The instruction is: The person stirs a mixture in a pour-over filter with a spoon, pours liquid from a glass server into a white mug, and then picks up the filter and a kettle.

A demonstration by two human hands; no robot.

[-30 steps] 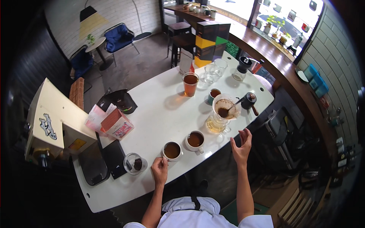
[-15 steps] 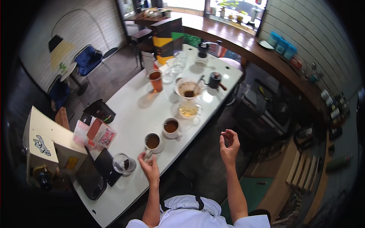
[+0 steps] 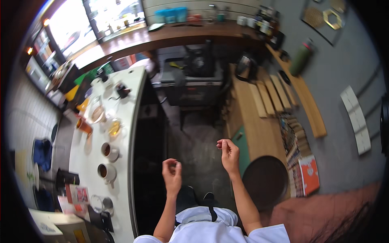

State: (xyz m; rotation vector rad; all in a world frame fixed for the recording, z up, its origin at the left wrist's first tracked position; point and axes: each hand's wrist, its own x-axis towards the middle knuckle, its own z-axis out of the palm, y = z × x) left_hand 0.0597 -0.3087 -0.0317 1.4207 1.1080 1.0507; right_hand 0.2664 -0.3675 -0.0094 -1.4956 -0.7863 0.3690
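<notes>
My left hand [image 3: 172, 177] hangs over the floor just right of the white table [image 3: 123, 162], fingers loosely curved and holding nothing. To its right, my right hand [image 3: 229, 157] is raised in front of the wooden cabinet [image 3: 259, 133], also empty, with its fingers loosely bent. Two white cups of brown drink, a nearer cup [image 3: 106, 172] and a farther cup [image 3: 109, 150], stand near the table's right edge, apart from my left hand. Beyond them are a glass server [image 3: 114, 128] with pale yellow liquid, a coffee dripper [image 3: 97, 114] and a tall glass of amber drink [image 3: 84, 126].
A clear glass [image 3: 101, 204] stands on the near part of the table. A round dark stool [image 3: 265, 180] is right of my right arm. Straight ahead stands a dark chest [image 3: 192, 87] below the long wooden counter [image 3: 174, 35]. Books [image 3: 293, 141] line the cabinet's right side.
My left hand has let go of the nearer cup's handle and moved off the table. The view has swung right, so the table now lies at the left. My right hand remains raised.
</notes>
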